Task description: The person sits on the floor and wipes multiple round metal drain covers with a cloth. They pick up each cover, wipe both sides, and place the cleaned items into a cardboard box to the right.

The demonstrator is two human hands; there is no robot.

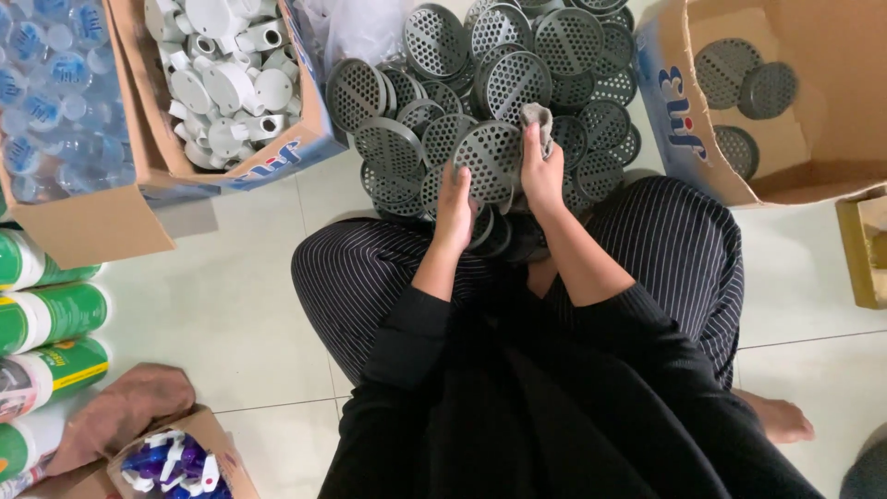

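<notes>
Left hand grip closed on a round grey perforated plastic disc. Right hand grip closed on a grey cloth, pressed against the disc's right edge. Heap of matching grey discs lies just beyond both grips.

Single head-worn view, looking almost straight down from above a person seated on a pale tiled floor. The lap in striped trousers fills the near centre, close to the lens. At the far edge lie a pile of grey perforated discs and, to its left and right, open cardboard boxes. No second view is present.
</notes>
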